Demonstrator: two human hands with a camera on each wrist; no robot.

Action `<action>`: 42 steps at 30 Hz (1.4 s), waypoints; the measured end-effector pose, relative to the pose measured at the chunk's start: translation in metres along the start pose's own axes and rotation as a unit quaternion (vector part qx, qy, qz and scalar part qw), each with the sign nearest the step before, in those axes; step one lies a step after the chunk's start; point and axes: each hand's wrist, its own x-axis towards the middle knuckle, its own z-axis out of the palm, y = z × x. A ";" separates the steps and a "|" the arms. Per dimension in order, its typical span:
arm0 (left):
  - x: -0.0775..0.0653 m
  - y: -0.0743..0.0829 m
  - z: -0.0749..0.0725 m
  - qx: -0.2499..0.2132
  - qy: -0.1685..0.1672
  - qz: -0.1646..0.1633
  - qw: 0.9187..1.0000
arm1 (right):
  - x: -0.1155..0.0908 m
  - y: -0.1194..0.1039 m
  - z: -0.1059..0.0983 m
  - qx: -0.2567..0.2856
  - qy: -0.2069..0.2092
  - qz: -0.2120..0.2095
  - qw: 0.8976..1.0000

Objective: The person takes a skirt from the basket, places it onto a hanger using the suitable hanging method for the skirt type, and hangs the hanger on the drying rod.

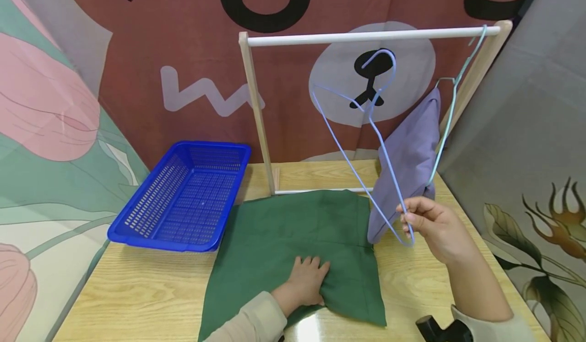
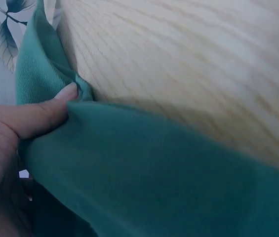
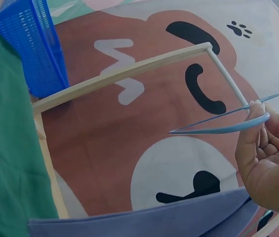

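Note:
A green cloth lies spread on the table, and my left hand rests over its near edge. In the left wrist view, the thumb is tucked into a fold of the cloth, pinching it; the other fingers are mostly hidden there. My right hand pinches a light blue clothes hanger by one end corner, between thumb and fingertips. That hanger is held up in the air, hook at the top, with no cloth on it. Above and right of the green cloth hangs a lavender cloth.
A drying rack with a white bar and wooden posts stands at the back. From the bar's right end hangs a mint hanger beside the lavender cloth. A blue plastic basket sits at the left. Printed curtains surround the table.

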 end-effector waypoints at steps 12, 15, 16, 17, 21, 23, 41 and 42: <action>0.001 0.000 0.002 0.012 0.027 0.004 1.000 | -0.031 0.014 0.000 0.000 0.012 0.009 1.000; 0.003 0.000 0.004 0.013 0.050 0.005 0.999 | -0.037 0.017 0.000 0.001 0.011 0.024 1.000; 0.004 -0.001 0.005 0.015 0.058 0.005 0.998 | -0.039 0.019 0.000 0.001 0.013 0.030 0.999; 0.004 -0.001 0.005 0.017 0.064 0.005 0.998 | -0.041 0.021 0.000 0.001 0.012 0.034 0.999; 0.006 -0.003 0.006 0.028 0.080 0.006 0.996 | -0.050 0.029 0.002 -0.003 0.019 0.056 0.998; 0.007 -0.003 0.007 0.032 0.089 0.007 0.995 | -0.055 0.033 0.003 -0.009 0.026 0.070 0.997; 0.012 -0.001 0.012 0.060 0.162 0.021 0.985 | -0.085 0.064 0.008 -0.032 0.078 0.193 0.978; 0.012 -0.001 0.012 0.063 0.164 0.021 0.984 | -0.087 0.066 0.009 -0.030 0.079 0.198 0.977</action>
